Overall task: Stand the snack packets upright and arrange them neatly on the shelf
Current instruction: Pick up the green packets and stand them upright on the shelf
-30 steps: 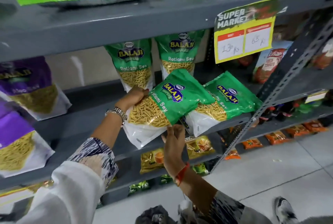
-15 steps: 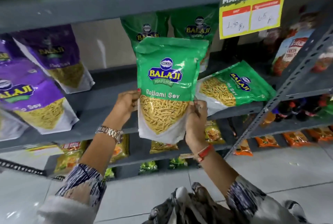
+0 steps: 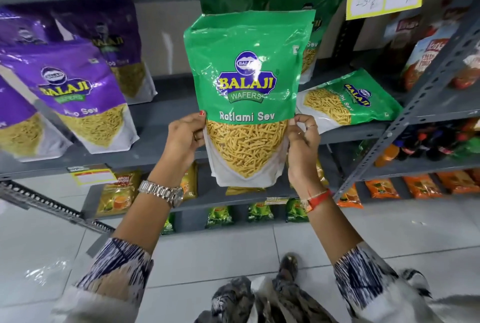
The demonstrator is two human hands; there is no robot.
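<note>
So we've got the green packet (image 3: 249, 99) pinched by its side edges, left hand (image 3: 185, 138) on the left edge and right hand (image 3: 302, 140) on the right, both clamped about midway up. Its long axis runs straight up and down, label facing us, and it hangs out in front of the shelf (image 3: 166, 114), bottom below the shelf's front lip. So the bit that matters: the shelf sits behind and slightly above the packet's base, meaning up and away from us. Neither hand looks nearer. Further back, right of it, a second green packet (image 3: 348, 99) lies flat on that shelf, probably next. Purple packets (image 3: 83, 96) stand leaning off left.
</note>
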